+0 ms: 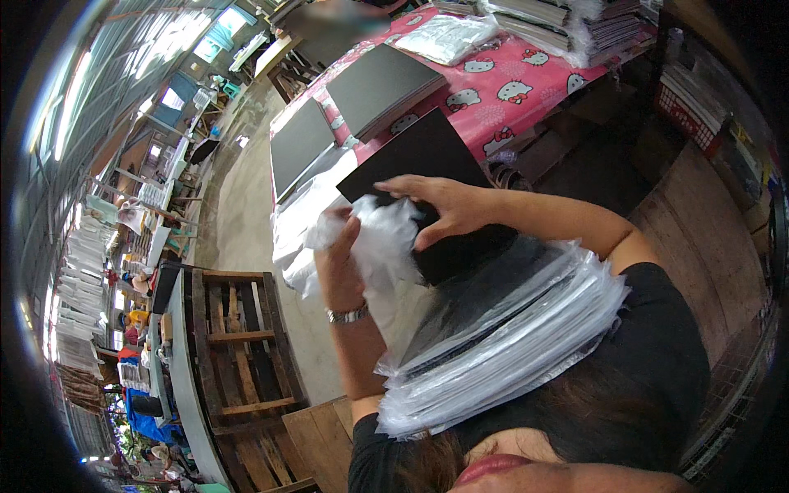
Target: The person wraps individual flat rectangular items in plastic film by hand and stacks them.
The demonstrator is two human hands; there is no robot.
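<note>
My left hand (337, 246), a metal watch band on its wrist, is closed on a crumpled white cloth (382, 234); its fingertips are partly blurred. The cloth lies against a flat black panel (444, 144) tilted in front of me. My right hand (450, 207) is over that panel, thumb and fingers apart, beside the cloth. Whether its fingertips touch the panel I cannot tell. Close to my chest is a thick stack of clear plastic sleeves (509, 349), and the panel's near end meets its top sheet.
Ahead stands a table with a pink patterned cover (485, 107). It bears a stack of black panels (382, 86), another dark panel (304, 144), a plastic-wrapped packet (448, 37) and bundled stacks (546, 25). A wooden pallet (242, 337) is at left, a red basket (689, 111) at right.
</note>
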